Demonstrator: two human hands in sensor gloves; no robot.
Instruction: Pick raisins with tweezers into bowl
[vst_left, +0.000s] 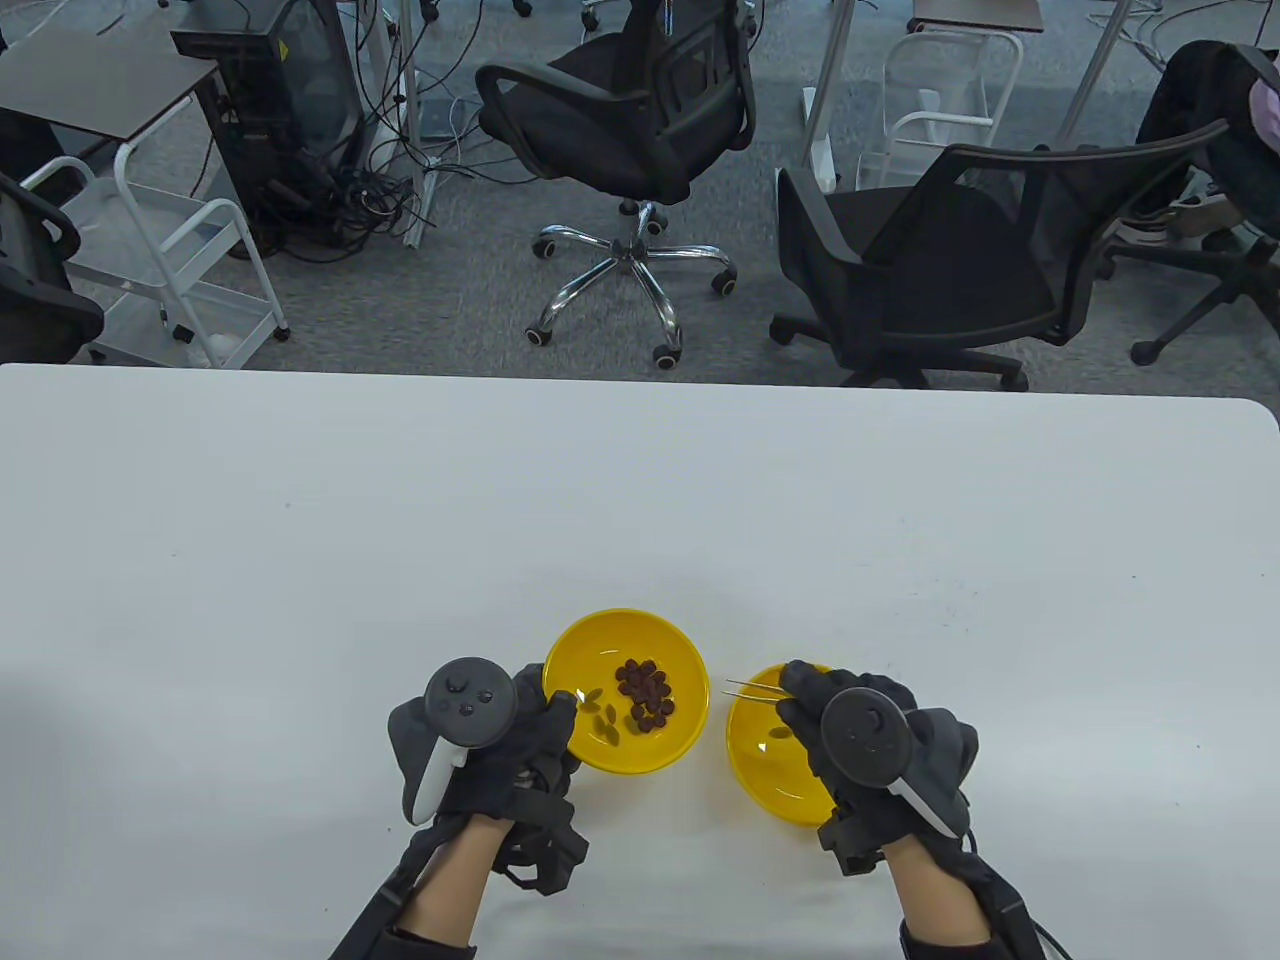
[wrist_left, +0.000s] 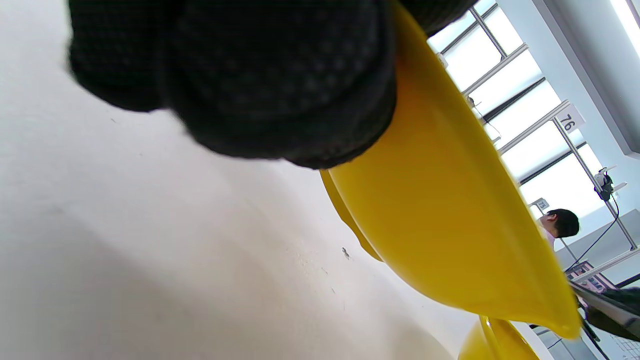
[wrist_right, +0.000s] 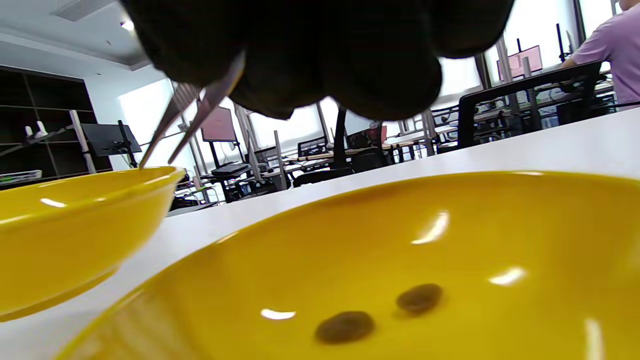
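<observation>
A yellow bowl (vst_left: 655, 632) holds a pile of dark pieces (vst_left: 646, 693) and a few greenish raisins (vst_left: 603, 718). My left hand (vst_left: 535, 730) grips its left rim; the wrist view shows gloved fingers (wrist_left: 280, 75) on the bowl's outer wall (wrist_left: 450, 210). A second yellow bowl (vst_left: 760, 770) stands to the right, with two dark raisins (wrist_right: 380, 310) inside. My right hand (vst_left: 830, 710) hovers over it and pinches metal tweezers (vst_left: 755, 690). Their tips (wrist_right: 155, 162) are apart and empty, pointing left at the first bowl's rim (wrist_right: 100, 182).
Both bowls stand on a white table (vst_left: 640, 500) near its front edge. Office chairs (vst_left: 930, 260), a cart (vst_left: 170, 260) and cables lie beyond the far edge.
</observation>
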